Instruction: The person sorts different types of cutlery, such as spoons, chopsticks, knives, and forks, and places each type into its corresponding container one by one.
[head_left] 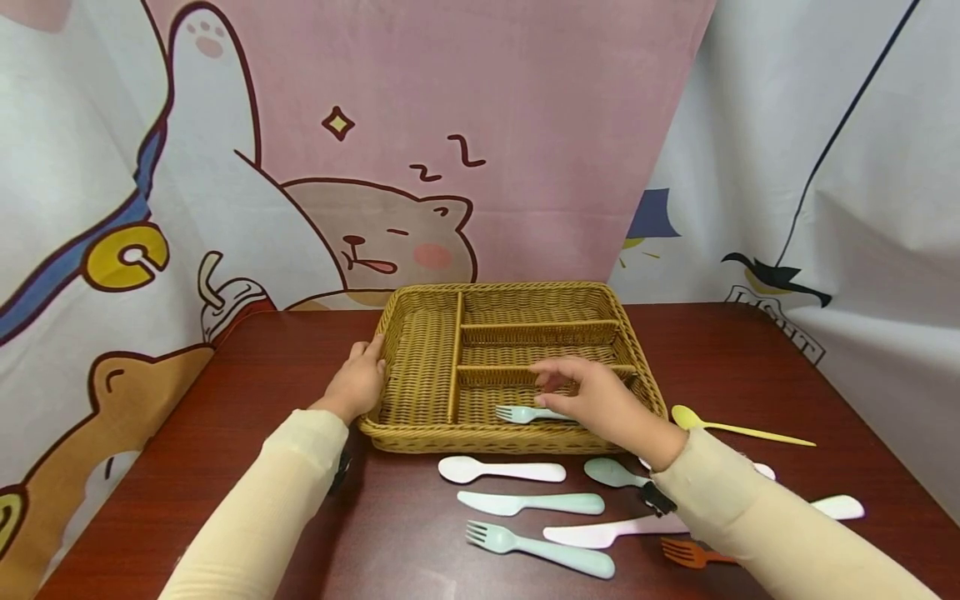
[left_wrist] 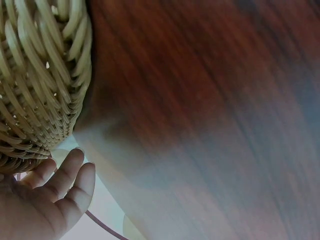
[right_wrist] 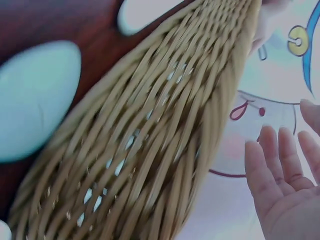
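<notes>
A wicker cutlery basket (head_left: pixel 480 437) with dividers stands on the table. My left hand (head_left: pixel 358 382) touches its left rim, fingers loosely extended, as the left wrist view also shows beside the woven wall (left_wrist: pixel 42 75). Over the front right compartment hovers my right hand (head_left: pixel 600 400), fingers apart and slightly bent, with nothing between them. Below it a pale green fork (head_left: pixel 521 413) lies in that compartment, its handle partly hidden behind the hand. In the right wrist view the right hand's fingers (right_wrist: pixel 287 160) are spread above the basket's side.
In front of the basket lie a white spoon (head_left: pixel 465 469), a pale green knife (head_left: pixel 525 503), another pale green fork (head_left: pixel 540 553), a green spoon (head_left: pixel 611 472) and a pink knife (head_left: pixel 592 533). An orange fork (head_left: pixel 686 552) is partly under the right sleeve. A yellow spoon (head_left: pixel 742 429) lies farther right.
</notes>
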